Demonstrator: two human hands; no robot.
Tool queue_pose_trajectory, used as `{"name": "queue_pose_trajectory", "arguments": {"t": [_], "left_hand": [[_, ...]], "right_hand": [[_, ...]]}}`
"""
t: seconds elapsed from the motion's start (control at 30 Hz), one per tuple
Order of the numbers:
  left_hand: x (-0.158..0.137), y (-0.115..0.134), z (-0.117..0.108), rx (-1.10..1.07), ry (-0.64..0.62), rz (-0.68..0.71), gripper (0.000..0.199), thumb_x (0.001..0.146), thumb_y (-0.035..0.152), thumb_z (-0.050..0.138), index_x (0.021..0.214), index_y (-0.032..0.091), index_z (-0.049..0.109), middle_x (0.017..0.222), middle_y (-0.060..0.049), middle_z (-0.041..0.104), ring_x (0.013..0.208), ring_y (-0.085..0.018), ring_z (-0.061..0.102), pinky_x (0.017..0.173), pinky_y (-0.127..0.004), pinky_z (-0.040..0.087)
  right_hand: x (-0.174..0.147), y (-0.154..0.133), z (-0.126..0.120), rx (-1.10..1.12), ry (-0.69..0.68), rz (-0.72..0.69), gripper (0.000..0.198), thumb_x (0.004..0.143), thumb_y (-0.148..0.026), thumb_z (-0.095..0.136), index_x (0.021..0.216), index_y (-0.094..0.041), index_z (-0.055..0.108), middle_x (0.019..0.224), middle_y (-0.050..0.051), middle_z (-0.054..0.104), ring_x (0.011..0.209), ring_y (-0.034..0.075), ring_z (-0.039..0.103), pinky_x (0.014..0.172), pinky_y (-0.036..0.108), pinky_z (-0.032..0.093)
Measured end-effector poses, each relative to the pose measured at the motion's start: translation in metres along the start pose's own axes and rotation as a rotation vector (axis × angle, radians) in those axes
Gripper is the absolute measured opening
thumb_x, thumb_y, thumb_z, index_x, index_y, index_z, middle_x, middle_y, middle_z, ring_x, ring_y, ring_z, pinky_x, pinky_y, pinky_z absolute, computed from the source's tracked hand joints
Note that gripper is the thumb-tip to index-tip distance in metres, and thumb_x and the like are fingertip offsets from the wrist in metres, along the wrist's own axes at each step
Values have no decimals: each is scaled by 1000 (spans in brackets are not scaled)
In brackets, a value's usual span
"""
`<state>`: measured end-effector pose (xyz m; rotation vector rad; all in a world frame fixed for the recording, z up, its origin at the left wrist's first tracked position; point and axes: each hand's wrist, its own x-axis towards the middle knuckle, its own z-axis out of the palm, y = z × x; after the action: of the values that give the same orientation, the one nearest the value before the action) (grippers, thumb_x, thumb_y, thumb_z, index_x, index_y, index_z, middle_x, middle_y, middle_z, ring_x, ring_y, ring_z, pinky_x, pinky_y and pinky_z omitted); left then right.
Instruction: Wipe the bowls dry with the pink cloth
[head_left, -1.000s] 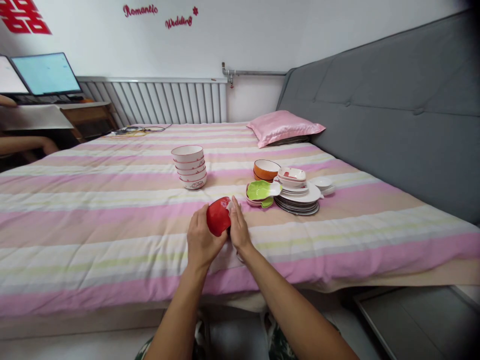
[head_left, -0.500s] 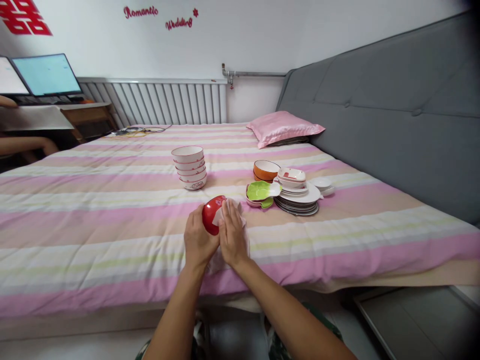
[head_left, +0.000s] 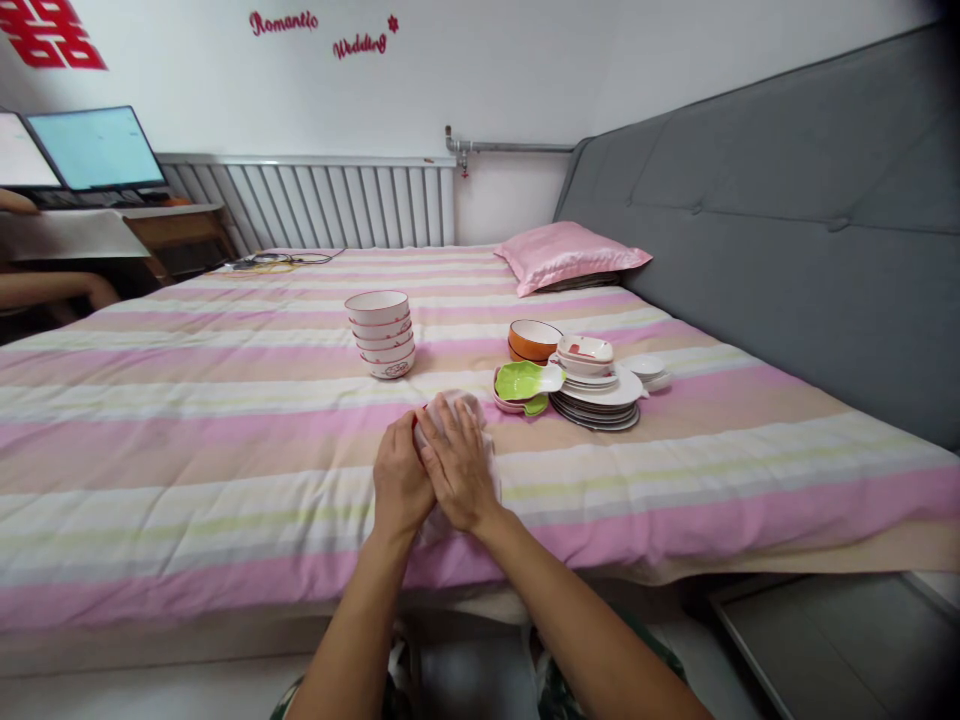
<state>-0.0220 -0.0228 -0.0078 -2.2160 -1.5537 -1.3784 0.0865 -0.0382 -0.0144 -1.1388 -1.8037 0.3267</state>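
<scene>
My left hand (head_left: 402, 478) is closed around the side of a red bowl (head_left: 415, 420), of which only a thin edge shows. Over the bowl lies a pale cloth (head_left: 435, 525), its lower part hanging between my wrists. My right hand (head_left: 461, 468) presses the cloth onto the bowl, fingers laid across it. Beyond my hands stands a stack of white bowls (head_left: 380, 335) with red rims. Off to the right are a green leaf-shaped dish (head_left: 519, 381), orange bowls (head_left: 534, 342) and a pile of plates (head_left: 600, 412) with small square dishes (head_left: 586, 350) on top.
Everything rests on a bed with a striped sheet (head_left: 225, 430). A pink pillow (head_left: 570, 252) lies near the grey headboard (head_left: 780, 220). Cables (head_left: 281, 260) are at the far left edge. Another person's leg (head_left: 56, 288) shows by a desk with monitors (head_left: 97, 148).
My right hand has moved slightly left and spread over the bowl with the cloth. The red surface, plainly visible before, is now almost wholly covered.
</scene>
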Motion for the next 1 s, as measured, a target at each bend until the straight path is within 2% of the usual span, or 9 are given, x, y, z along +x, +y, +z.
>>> {"name": "queue_pose_trajectory", "arguments": {"t": [0.23, 0.47, 0.7, 1.0], "left_hand": [[0, 6, 2, 25, 11, -7, 37, 82, 18, 49, 118, 10, 50, 107, -17, 63, 96, -27, 61, 84, -41, 50], [0, 11, 2, 33, 11, 36, 41, 80, 17, 51, 120, 10, 48, 110, -17, 62, 99, -26, 59, 87, -40, 49], [0, 13, 2, 24, -22, 33, 53, 68, 17, 61, 119, 10, 47, 109, -16, 61, 99, -28, 59, 86, -40, 49], [0, 13, 1, 36, -55, 35, 64, 62, 25, 68, 121, 14, 45, 112, -15, 59, 103, -31, 57, 87, -43, 48]], "right_hand": [[10, 6, -5, -12, -13, -25, 47, 95, -35, 34, 142, -39, 31, 155, -8, 22, 144, 25, 10, 116, 53, 8], [17, 14, -7, -1, 30, -14, 45, 96, -36, 32, 141, -38, 34, 156, -8, 18, 144, 24, 15, 116, 50, 9], [22, 18, -6, 29, 51, 11, 45, 97, -36, 29, 141, -35, 35, 155, -5, 23, 143, 22, 17, 117, 47, 12], [29, 26, -7, 156, 88, 91, 45, 97, -37, 26, 139, -31, 40, 150, 0, 34, 140, 17, 26, 116, 42, 20]]}}
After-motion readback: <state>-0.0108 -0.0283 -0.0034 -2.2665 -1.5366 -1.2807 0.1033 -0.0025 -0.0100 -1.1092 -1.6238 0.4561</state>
